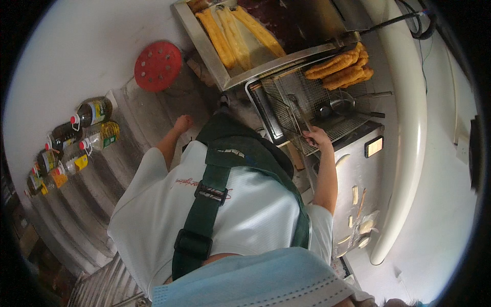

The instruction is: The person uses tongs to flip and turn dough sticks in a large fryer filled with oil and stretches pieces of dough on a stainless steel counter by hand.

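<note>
On the right, my right hand grips metal tongs, which look like they lie over the wire mesh rack. My left hand hangs at the left, its fingers curled with nothing visible in them. Ahead is a steel deep fryer of dark oil, where three long pale-golden dough sticks float side by side. Browned fried dough sticks are piled at the rack's far end. A ladle or strainer rests in the rack, partly hidden by mesh.
A steel counter to the right carries a phone, dough strips and a thin wooden stick. A thick white pipe runs beside it. At left are a red round stool and several oil bottles.
</note>
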`<action>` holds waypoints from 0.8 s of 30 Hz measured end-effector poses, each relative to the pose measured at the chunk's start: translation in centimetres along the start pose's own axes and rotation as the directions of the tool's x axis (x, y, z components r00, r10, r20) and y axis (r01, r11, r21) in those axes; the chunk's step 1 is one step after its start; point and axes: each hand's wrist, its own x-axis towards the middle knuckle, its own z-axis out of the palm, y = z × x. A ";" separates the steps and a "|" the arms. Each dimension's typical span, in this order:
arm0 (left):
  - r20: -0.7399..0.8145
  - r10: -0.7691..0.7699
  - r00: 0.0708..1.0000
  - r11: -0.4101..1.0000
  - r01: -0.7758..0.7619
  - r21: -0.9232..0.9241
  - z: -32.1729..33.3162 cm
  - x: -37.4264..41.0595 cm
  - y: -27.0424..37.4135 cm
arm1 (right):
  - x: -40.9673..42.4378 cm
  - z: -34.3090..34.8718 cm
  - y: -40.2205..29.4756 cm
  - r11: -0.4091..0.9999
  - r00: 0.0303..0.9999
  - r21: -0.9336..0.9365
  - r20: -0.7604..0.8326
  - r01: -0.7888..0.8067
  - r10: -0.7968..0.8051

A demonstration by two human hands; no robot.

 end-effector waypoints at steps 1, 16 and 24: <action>-0.031 0.000 1.000 1.000 0.000 -0.009 -1.6 0.1 0.8 | -2.5 0.2 -0.9 0.992 0.996 -0.103 -0.054 0.068 -0.074; -0.143 0.219 0.965 0.973 -0.227 -0.047 -4.4 2.9 -0.8 | 0.9 12.8 -25.7 0.038 0.770 -0.999 -0.045 -0.026 -0.637; -0.148 0.155 0.977 0.983 -0.138 0.120 0.1 2.1 -11.1 | 8.9 15.7 -26.9 -0.246 0.702 -0.966 0.123 -0.077 -0.702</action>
